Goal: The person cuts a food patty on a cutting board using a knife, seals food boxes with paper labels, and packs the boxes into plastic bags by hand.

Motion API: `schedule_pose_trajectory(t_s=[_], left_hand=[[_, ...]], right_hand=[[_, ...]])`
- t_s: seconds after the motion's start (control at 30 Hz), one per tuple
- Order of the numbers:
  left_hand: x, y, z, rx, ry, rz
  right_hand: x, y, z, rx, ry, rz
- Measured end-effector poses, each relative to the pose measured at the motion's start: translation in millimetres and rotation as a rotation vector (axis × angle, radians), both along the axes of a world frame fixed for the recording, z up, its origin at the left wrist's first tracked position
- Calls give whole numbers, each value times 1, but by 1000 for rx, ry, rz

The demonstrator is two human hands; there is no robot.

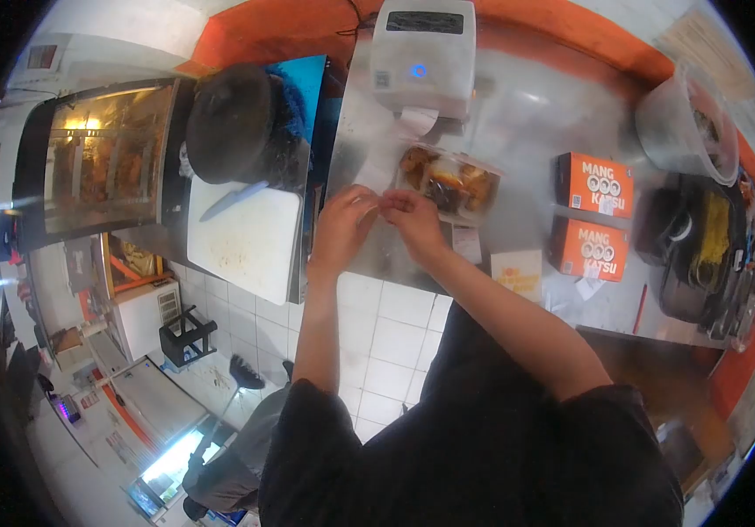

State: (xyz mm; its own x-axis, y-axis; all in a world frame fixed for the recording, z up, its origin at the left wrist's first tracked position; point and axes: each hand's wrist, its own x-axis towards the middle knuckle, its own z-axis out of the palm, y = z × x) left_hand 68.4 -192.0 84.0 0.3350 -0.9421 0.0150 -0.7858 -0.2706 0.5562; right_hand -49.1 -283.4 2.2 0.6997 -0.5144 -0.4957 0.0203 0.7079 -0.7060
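Note:
My left hand (341, 230) and my right hand (414, 225) meet over the steel counter, fingers pinched close together. A pale paper slip (376, 174) shows at their fingertips, partly hidden by the fingers. Just beyond my right hand sits a clear takeaway container (493, 186) with browned food (448, 180) inside. Another printed slip (466, 245) lies by its near side. Behind it, a white label printer (421, 66) has paper (418, 120) coming out of its front.
Two orange boxes (595, 186) (590, 249), a small printed card (516, 274) and a red pen (639, 307) are on the right. Beyond stand a clear tub (680, 123) and black containers (693, 246). Leftward, a knife (233, 200) rests on a white cutting board (246, 250). Another person (237, 457) holds a broom (244, 373).

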Motion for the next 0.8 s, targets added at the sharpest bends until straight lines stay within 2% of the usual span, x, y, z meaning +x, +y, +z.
schedule_pose_trajectory(t_s=[0.03, 0.1, 0.13, 0.2, 0.23, 0.3, 0.33, 0.4, 0.5, 0.63, 0.7, 0.73, 0.8], left_hand=[[3, -1, -2, 0, -1, 0], [9, -4, -5, 127, 258, 115], [12, -3, -7, 128, 257, 115], [24, -1, -17, -27, -30, 183], [33, 0, -32, -24, -30, 181], [48, 1, -66, -24, -80, 329], [48, 1, -69, -24, -81, 333], [43, -8, -79, 169, -55, 240], [37, -13, -105, 137, -187, 203], [41, -12, -115, 146, -91, 259], [47, -2, -117, 105, 503, 384], [40, -5, -97, 106, 504, 383], [24, -6, -54, -20, 704, 397]], right_hand=[[0, -1, 3, 0, -1, 0], [0, -2, 6, -135, 37, 19], [1, 0, -1, -134, 37, 19], [2, 3, -22, -330, 178, 79], [2, 7, -35, -327, 179, 77], [-3, 17, -55, -284, 282, 76], [-7, 13, -39, -285, 281, 79], [-17, 6, -9, -52, 209, 189], [-20, 14, -15, 14, 171, 180], [-24, 14, -16, 40, 222, 208], [-23, 15, -19, -152, 238, 228], [-20, 13, -11, -151, 239, 227], [-16, 8, 10, -800, 211, 153]])
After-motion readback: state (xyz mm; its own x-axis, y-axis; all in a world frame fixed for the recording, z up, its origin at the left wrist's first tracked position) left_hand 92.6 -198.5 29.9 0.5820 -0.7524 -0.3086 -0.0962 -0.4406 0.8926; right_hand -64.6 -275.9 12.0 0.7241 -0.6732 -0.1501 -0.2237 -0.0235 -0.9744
